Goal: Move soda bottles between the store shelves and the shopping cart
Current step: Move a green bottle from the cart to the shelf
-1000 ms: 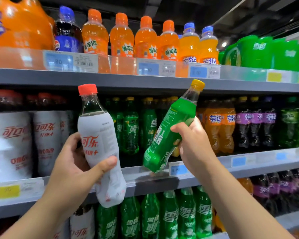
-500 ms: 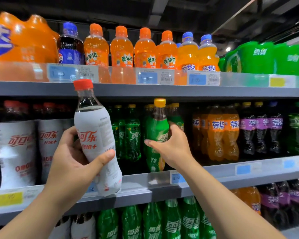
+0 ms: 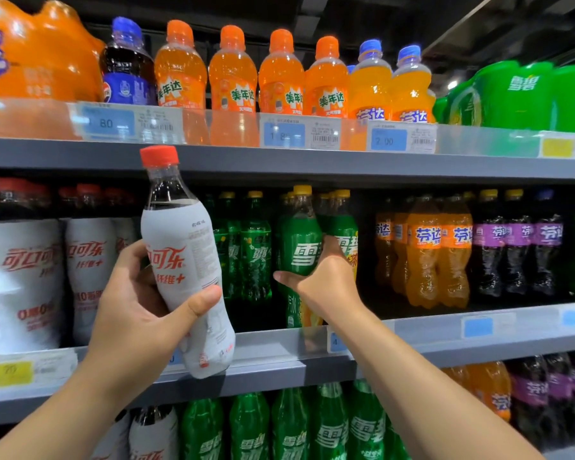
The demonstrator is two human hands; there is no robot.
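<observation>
bottles first: your left hand [image 3: 136, 313] grips the white cola bottle [image 3: 183, 247] with the red cap, thumb pressed across its front label and the other fingers curled round its far side. it hangs nearly upright in the air, just in front of the middle shelf [image 3: 445, 340]. your right hand [image 3: 326, 280] wraps the green soda bottle [image 3: 301, 240] with the yellow cap, thumb stretched left across its front, fingers curled round its right side. that bottle is upright at the front of the green row on the middle shelf, between the shelved white bottles [image 3: 24, 277] on the left and the orange bottles [image 3: 439, 254] on the right.
</observation>
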